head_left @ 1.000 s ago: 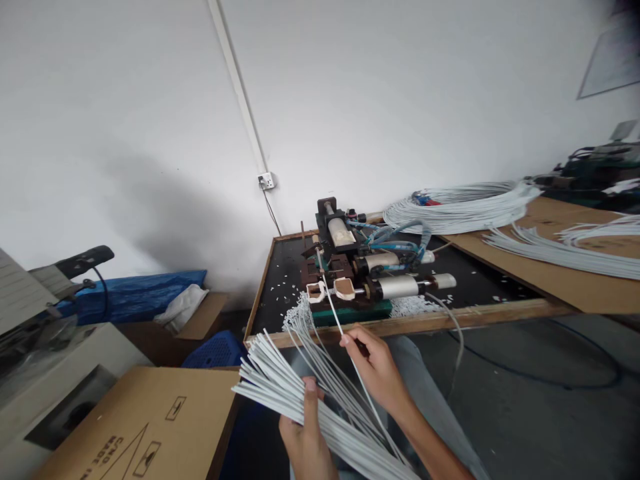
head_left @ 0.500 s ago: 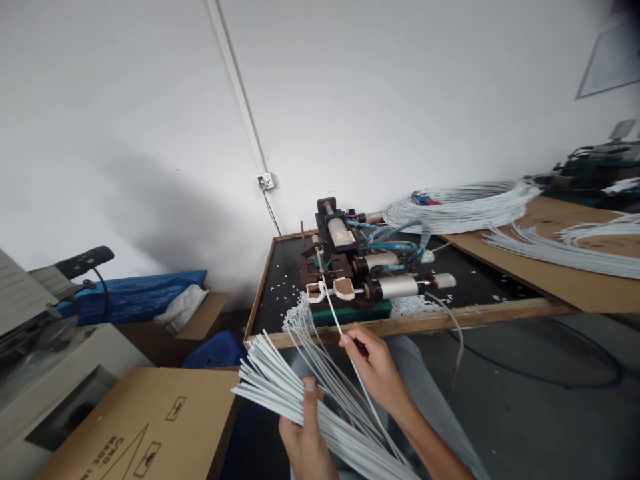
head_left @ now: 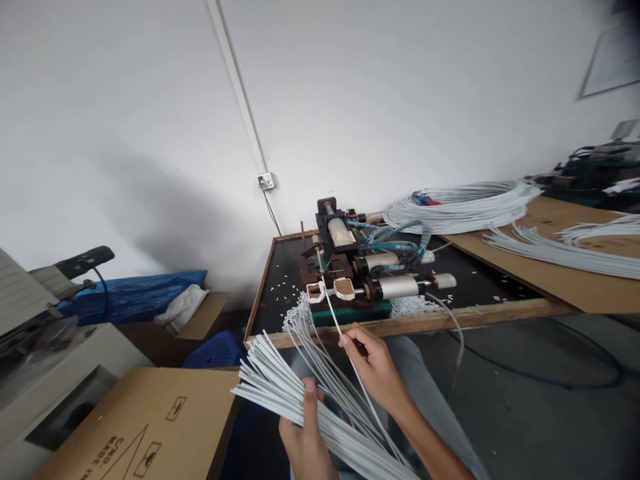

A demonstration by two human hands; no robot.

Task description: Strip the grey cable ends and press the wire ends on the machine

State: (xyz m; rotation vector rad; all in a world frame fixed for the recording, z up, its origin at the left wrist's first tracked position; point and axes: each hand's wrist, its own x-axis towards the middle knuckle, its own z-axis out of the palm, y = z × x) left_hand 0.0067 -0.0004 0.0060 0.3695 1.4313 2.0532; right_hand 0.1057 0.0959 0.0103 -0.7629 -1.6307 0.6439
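White wires (head_left: 275, 383) are clamped in the left hand (head_left: 307, 440), one strand (head_left: 333, 313) in the right hand (head_left: 373, 367), before the machine (head_left: 376, 261), whose wood-rimmed table (head_left: 280, 257) holds white bits (head_left: 413, 306).

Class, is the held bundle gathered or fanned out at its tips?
Fanned out: past the left hand, the bundle widens and its tips separate.

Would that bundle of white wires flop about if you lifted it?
The bundle is probably springy near its ends, which stick out fairly straight past the left hand. They might fan apart, since they splay. Longer lengths likely bend, as the neighbouring wires curve.
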